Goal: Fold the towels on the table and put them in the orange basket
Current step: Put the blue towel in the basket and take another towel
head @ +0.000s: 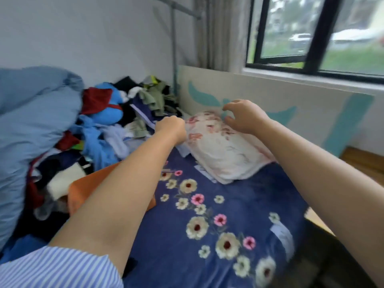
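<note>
An orange basket (83,190) sits on the bed at the left, partly hidden behind my left forearm. A heap of mixed cloth (116,121) lies behind it; I cannot pick out a towel in it. A white pillow (224,150) with a pink flower print lies at the head of the bed. My left hand (171,126) is curled into a fist at the pillow's left corner and seems to grip its edge; the fingertips are hidden. My right hand (243,115) hovers over the pillow's far end, fingers spread and bent, holding nothing.
A dark blue sheet (228,235) with flowers covers the bed. A bunched light blue duvet (31,121) fills the left side. A pale headboard (270,96) with teal shapes stands behind the pillow, under a window (315,34). A wooden floor (363,161) shows at the right.
</note>
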A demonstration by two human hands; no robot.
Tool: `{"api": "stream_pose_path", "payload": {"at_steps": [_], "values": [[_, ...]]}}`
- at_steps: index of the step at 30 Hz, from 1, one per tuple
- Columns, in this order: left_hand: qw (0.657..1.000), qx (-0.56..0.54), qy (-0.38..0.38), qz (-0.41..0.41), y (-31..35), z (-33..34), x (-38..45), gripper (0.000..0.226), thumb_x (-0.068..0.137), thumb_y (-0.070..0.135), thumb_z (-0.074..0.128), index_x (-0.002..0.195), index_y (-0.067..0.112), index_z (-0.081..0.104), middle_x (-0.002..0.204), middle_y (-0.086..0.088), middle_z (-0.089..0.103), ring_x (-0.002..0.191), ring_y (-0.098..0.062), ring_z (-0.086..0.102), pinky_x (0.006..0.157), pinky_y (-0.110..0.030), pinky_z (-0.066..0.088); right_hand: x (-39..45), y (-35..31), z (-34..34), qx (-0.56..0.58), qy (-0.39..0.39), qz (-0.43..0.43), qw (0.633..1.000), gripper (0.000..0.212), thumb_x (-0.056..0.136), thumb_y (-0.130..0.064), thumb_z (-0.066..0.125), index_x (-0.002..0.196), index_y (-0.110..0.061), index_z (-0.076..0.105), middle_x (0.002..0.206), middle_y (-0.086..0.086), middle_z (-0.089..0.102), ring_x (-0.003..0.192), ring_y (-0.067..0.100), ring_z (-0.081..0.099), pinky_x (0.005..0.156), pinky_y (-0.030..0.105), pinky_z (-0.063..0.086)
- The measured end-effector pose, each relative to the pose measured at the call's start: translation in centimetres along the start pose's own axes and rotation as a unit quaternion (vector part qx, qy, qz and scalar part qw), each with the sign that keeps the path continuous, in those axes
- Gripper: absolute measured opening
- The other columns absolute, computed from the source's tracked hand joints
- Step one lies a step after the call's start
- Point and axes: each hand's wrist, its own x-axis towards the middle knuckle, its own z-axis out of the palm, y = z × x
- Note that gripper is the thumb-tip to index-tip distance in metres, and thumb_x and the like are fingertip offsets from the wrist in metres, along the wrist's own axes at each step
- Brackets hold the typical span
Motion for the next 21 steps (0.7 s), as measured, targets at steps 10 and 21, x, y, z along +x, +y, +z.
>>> {"api": "stream_pose_path", "payload": {"at_steps": [10,21], "values": [[0.955,-0.068,0.065,0.281,29.5,-6.0,-5.1,0.034,0.092,0.018,0.039,0.118,0.009,0.059,0.129,-0.013,0.053,0.119,-0.031,0.051,0.093,-0.037,0.045,-21.5,19.1,-12.1,-0.095,0.028,0.248,0.964,0.041,0.093,-0.02,0.045,0.134,-0.01,0.046,0.139,0.014,0.047,0.127,0.028,0.046,0.103,0.033,0.037],[0.864,-0.138,0.073,0.479,64.6,-11.1,-18.8,0.029,0.09,0.011,0.042,0.11,0.008,0.062,0.12,-0.013,0.058,0.11,-0.031,0.055,0.077,-0.033,0.045,-49.8,38.9,-22.5,-0.093,0.077,0.465,0.877,0.036,0.093,-0.016,0.046,0.126,-0.006,0.053,0.131,0.014,0.054,0.122,0.029,0.048,0.096,0.033,0.04]]}}
